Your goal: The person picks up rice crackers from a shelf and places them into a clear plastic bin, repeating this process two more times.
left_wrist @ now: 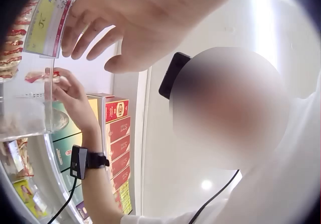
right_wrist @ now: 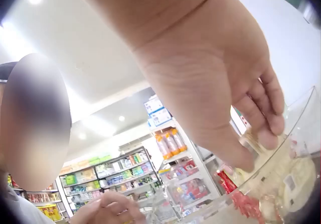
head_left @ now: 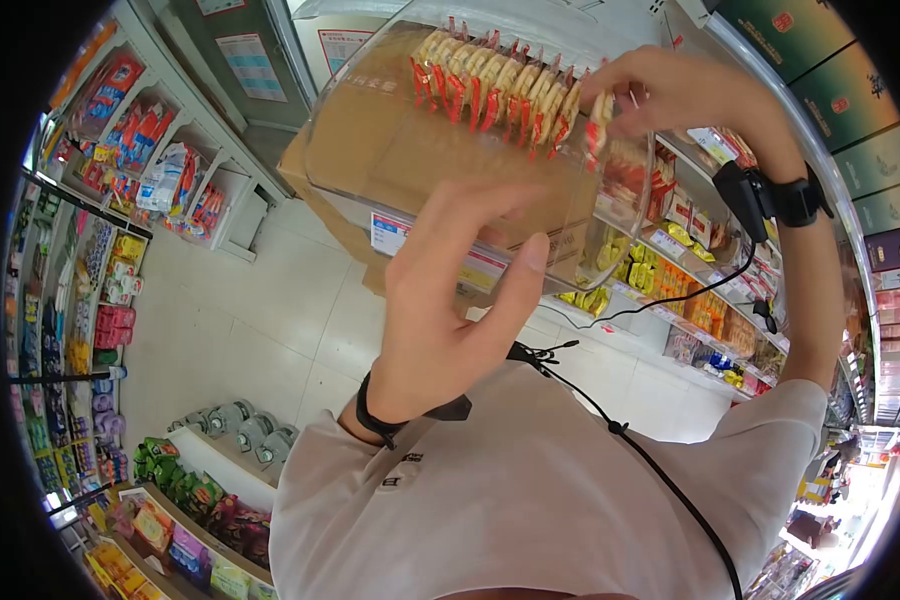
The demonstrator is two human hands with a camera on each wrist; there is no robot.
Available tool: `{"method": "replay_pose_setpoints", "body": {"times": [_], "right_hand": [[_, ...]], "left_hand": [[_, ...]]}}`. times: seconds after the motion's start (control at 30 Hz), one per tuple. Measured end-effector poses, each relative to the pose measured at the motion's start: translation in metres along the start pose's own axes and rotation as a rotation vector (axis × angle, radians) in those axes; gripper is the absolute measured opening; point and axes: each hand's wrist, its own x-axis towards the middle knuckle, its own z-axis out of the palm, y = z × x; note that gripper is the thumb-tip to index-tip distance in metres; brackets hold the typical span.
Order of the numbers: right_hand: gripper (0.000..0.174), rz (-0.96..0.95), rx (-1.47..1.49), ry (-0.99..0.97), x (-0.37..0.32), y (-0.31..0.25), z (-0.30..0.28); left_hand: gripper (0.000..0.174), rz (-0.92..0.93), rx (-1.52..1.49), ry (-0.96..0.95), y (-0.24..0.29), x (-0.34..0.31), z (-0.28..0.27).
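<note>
A clear plastic bin (head_left: 625, 255) holds a row of wrapped crackers (head_left: 500, 88), pale and round in clear-and-red wrappers, standing on edge along its far side. At the right end of that row my right hand (head_left: 670, 90) pinches one wrapped cracker (head_left: 597, 128) between thumb and fingers. This cracker is upright, a little apart from the row's end. My left hand (head_left: 455, 290) is by the bin's near wall, fingers loosely extended and thumb spread, holding nothing. In the left wrist view, the left fingers (left_wrist: 83, 36) overlap a yellow label card (left_wrist: 46, 26) on the bin.
Brown cardboard (head_left: 300, 175) shows through and beside the bin. Shelves of yellow and orange snack packets (head_left: 705, 310) stand below it to the right. Green gift boxes (head_left: 830, 90) line the far right. A black cable (head_left: 670, 480) runs across the shirt. More shelves (head_left: 65, 330) stand left.
</note>
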Motion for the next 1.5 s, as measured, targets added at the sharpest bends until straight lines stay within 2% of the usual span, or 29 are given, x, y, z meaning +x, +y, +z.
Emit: {"method": "replay_pose_setpoints", "body": {"times": [0.03,0.23,0.33,0.43,0.53,0.63,0.7,0.77,0.8,0.83,0.93,1.0,1.03,1.1,1.17,1.23,1.3,1.4,1.5], "right_hand": [[0.039,-0.033,-0.02,-0.039,0.005,0.005,0.002],[0.042,0.239,-0.116,-0.14,0.01,-0.015,-0.009],[0.044,0.231,-0.075,-0.067,0.01,-0.005,-0.008],[0.038,0.118,-0.026,0.097,0.008,0.004,0.0],[0.037,-0.164,0.243,0.175,0.012,0.014,0.007],[0.039,-0.215,0.096,0.129,-0.003,0.006,-0.013],[0.032,-0.192,0.254,0.427,-0.038,-0.007,-0.014],[0.027,-0.187,0.366,0.696,-0.058,0.004,-0.008],[0.024,-0.183,0.393,0.822,-0.068,0.021,-0.001],[0.022,-0.161,0.407,0.95,-0.087,0.04,0.006],[0.019,-0.049,0.627,0.885,-0.167,0.086,0.027],[0.029,0.051,0.599,0.728,-0.219,0.105,0.055],[0.035,0.092,0.6,0.641,-0.24,0.113,0.075],[0.035,0.126,0.84,0.496,-0.264,0.126,0.132],[0.03,0.358,0.877,0.376,-0.276,0.14,0.193],[0.035,0.684,0.632,0.364,-0.276,0.185,0.274],[0.037,0.758,0.367,0.719,-0.27,0.239,0.364],[0.036,0.996,0.326,0.817,-0.248,0.283,0.408],[0.036,1.029,0.318,0.791,-0.229,0.304,0.424]], "left_hand": [[0.028,0.002,0.006,0.008,0.001,0.0,0.0],[0.028,-0.012,0.047,0.022,0.001,-0.001,0.001],[0.027,-0.021,0.074,0.011,0.003,0.0,0.002],[0.026,-0.01,0.097,0.004,0.001,0.001,0.008],[0.023,-0.005,0.135,-0.011,0.002,0.004,0.014],[0.02,-0.022,0.181,-0.03,0.006,0.007,0.019],[0.019,-0.036,0.224,-0.044,0.006,0.005,0.024],[0.019,0.052,0.339,-0.027,0.004,0.004,0.028],[0.019,0.104,0.38,-0.027,0.001,0.005,0.033],[0.019,0.06,0.422,-0.009,0.003,0.005,0.037],[0.015,0.025,0.499,0.036,0.002,-0.001,0.045],[0.013,0.064,0.509,0.063,-0.007,-0.007,0.042],[0.011,0.022,0.504,0.116,-0.006,-0.012,0.045],[0.014,-0.032,0.515,0.21,-0.005,-0.014,0.052],[0.019,-0.066,0.557,0.276,-0.005,-0.017,0.054],[0.022,-0.05,0.612,0.313,-0.013,-0.016,0.059],[0.025,-0.04,0.65,0.349,-0.016,-0.013,0.059],[0.028,-0.086,0.676,0.417,-0.016,-0.011,0.061],[0.028,-0.114,0.667,0.482,-0.01,-0.009,0.074]]}}
